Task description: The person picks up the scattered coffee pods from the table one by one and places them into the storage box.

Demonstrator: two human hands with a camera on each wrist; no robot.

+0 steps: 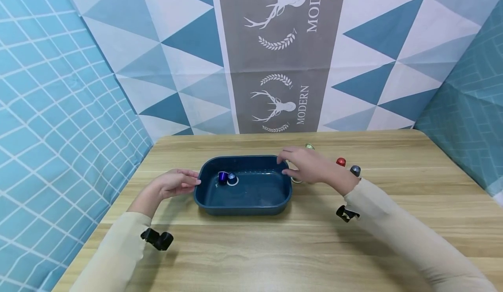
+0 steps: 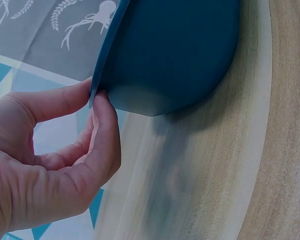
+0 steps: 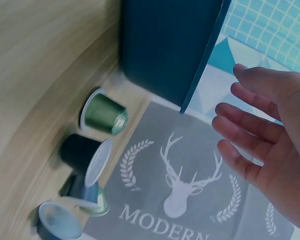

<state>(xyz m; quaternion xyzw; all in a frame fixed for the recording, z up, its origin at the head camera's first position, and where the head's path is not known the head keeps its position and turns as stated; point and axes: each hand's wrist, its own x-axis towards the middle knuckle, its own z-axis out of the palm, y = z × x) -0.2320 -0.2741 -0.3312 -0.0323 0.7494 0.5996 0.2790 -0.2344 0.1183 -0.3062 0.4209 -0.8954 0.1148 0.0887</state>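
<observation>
A dark blue rectangular basin [image 1: 251, 210] rests on the wooden table. Inside it, toward the left, a purple coffee capsule [image 1: 222, 177] and a blue coffee capsule [image 1: 232, 179] sit side by side. My left hand [image 1: 177, 183] pinches the basin's left rim; the left wrist view shows the thumb [image 2: 65, 101] on one side of the wall and a finger on the other. Over the right rim is my right hand [image 1: 304, 163], its fingers loosely bent. In the right wrist view, that hand [image 3: 275, 125] holds nothing and stands apart from the rim.
Several capsules lie right of the basin: a green capsule [image 1: 309, 146], a red capsule [image 1: 341, 161] and a dark capsule [image 1: 355, 170] among them. A black capsule [image 3: 85, 155] shows in the right wrist view. Patterned cloth walls [image 1: 188, 65] border the table [image 1: 243, 252].
</observation>
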